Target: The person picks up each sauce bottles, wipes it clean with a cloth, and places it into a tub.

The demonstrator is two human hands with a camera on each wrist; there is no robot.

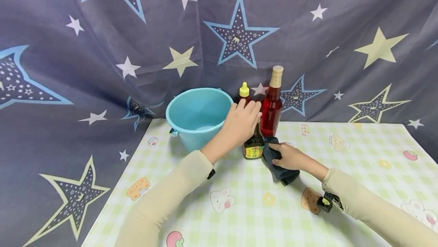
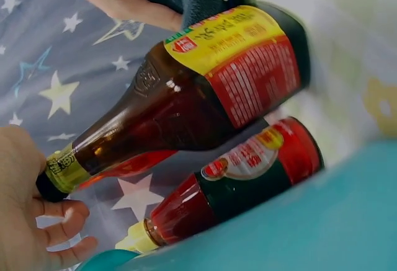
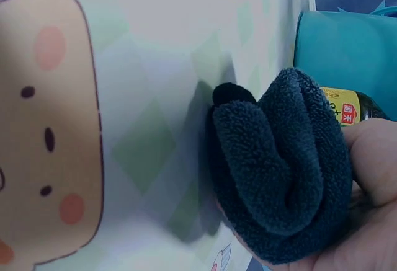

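Observation:
A dark brown sauce bottle with a yellow-and-red label stands on the table beside the blue bucket. My left hand holds it from above by the black cap at its neck, as the left wrist view shows. My right hand grips a folded dark blue-grey towel, whose far end meets the right side of the bottle low down. In the head view, my left hand covers the bottle's upper part.
The light blue bucket stands at the back left, near my left forearm. Behind the sauce bottle are a red sauce bottle with a yellow nozzle cap and a tall bottle of red liquid. A starry curtain hangs behind the checked tablecloth.

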